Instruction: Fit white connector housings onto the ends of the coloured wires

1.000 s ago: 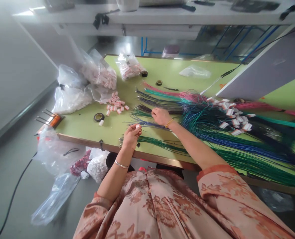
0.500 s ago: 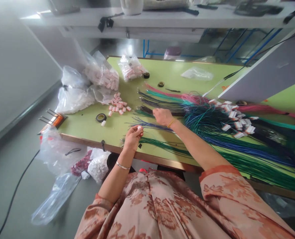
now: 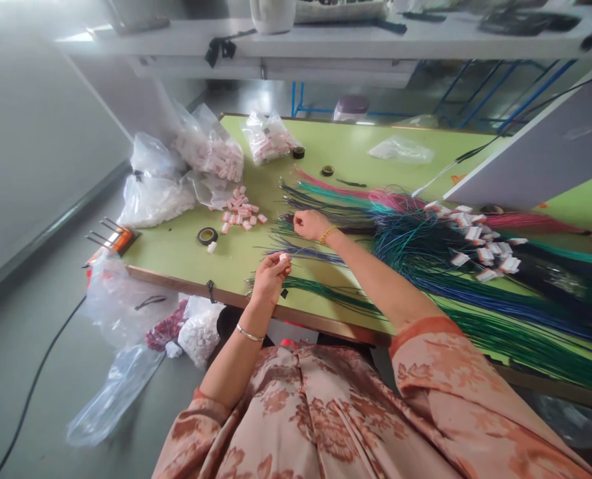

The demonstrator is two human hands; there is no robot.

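Note:
My left hand [image 3: 271, 276] is raised over the near edge of the green table [image 3: 176, 249], its fingers pinched on a small white connector [image 3: 283, 257]. My right hand [image 3: 310, 224] reaches over the ends of the dark wires [image 3: 296, 213], fingers closed on them in a pinch. Bundles of coloured wires [image 3: 426, 259] in pink, teal, blue and green fan across the table to the right. A loose pile of pink and white connectors [image 3: 240, 213] lies to the left of the wire ends.
Plastic bags of connectors [image 3: 211, 156] sit at the table's far left. A tape roll [image 3: 207, 235] lies near the front edge, two more [image 3: 327, 170] further back. White tagged connectors [image 3: 480, 243] lie on the wires. More bags [image 3: 126, 306] hang below the table. A shelf [image 3: 326, 40] stands behind.
My right hand has moved a little further away, onto the dark wire ends. My left hand has stayed near the table's edge with the connector. The view has shifted slightly.

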